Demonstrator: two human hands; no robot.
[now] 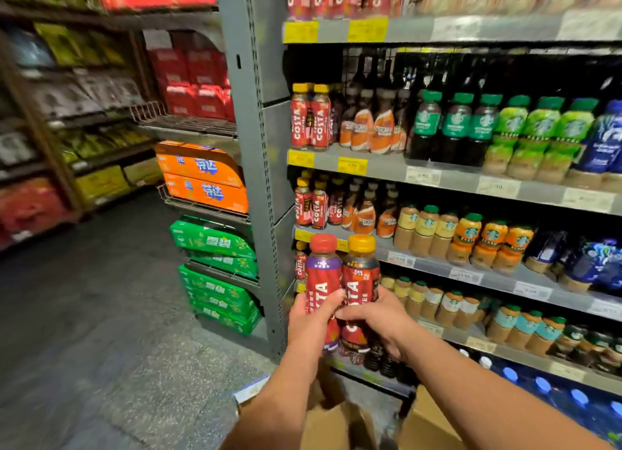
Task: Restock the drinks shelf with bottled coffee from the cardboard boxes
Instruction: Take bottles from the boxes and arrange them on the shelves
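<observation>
One view only: your head-worn wide-angle camera, facing forward and tilted down. Drinks shelf (387, 168) stands close, filling the view's right half; aisle floor (101, 315) falls away to the left.

Only the hands and forearms of the person were in view. The left hand (311, 320) and the right hand (377, 318) were bare, fingers and wrists alike. The left forearm (279, 402) and the right forearm (488, 395) were uncovered from wrist to the lower edge of the view, where blur softened their outlines.
</observation>
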